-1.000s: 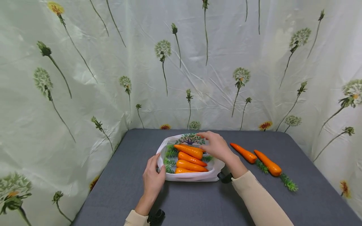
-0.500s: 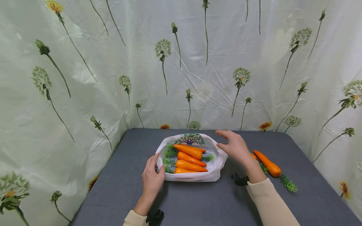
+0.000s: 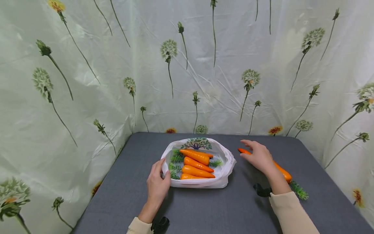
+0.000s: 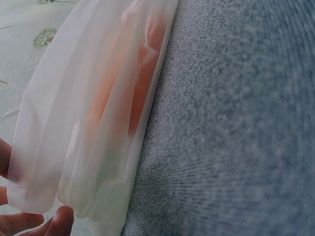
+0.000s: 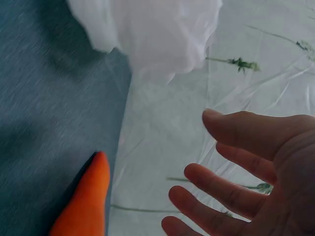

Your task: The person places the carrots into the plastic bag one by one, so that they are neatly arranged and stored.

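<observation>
A white plastic bag (image 3: 198,183) with a tree print lies on the table, its mouth open, several orange carrots (image 3: 198,171) with green tops inside. At its left end my left hand (image 3: 157,183) holds the rim, with the bag's edge between thumb and fingers; in the left wrist view the thumb (image 4: 61,221) sits at the bag's corner. My right hand (image 3: 260,157) hovers over a carrot (image 3: 244,151) right of the bag, fingers spread and holding nothing. It partly hides that carrot and a second carrot (image 3: 282,172). In the right wrist view, one carrot's tip (image 5: 93,187) points up beside the fingers.
The dark grey table (image 3: 204,211) ends at a pale curtain (image 3: 187,81) printed with dandelions, hanging behind and at both sides. A green carrot top (image 3: 298,190) lies toward the table's right side.
My right hand has moved from over the bag rightward to the loose carrots, its fingers staying spread. The bag's right side has come into sight. My left hand keeps its place.
</observation>
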Motion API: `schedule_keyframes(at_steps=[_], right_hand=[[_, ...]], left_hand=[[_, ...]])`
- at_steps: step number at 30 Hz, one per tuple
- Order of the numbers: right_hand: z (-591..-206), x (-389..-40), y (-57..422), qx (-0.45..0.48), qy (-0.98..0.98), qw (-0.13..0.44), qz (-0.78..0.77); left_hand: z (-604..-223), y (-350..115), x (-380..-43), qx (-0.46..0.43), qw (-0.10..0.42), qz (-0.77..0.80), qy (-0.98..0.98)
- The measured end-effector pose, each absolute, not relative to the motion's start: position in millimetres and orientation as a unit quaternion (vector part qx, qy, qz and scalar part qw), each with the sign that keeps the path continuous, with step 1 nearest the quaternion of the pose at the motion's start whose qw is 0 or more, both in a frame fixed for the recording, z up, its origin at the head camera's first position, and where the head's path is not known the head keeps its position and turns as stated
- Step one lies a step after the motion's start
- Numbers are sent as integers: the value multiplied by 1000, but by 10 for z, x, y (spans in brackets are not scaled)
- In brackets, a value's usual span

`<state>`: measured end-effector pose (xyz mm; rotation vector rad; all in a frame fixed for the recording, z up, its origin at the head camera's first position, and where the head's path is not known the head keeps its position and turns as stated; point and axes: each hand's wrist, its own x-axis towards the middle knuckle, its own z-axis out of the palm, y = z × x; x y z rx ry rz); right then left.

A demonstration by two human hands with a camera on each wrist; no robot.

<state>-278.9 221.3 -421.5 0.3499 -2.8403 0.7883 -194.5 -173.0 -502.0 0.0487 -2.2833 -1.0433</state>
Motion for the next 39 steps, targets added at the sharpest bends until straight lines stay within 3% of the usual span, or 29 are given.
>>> schedule_keyframes(at_steps=[24,39], right_hand=[[-4561,-2885,2585,57,-971,4,231],[-4692,-2880,2629,47,-972,-17,229]], left_hand=[[-5020,-1730,-1945,17,320,-394,-862],[-5032,-1726,-1935,16,328,-389,-861]])
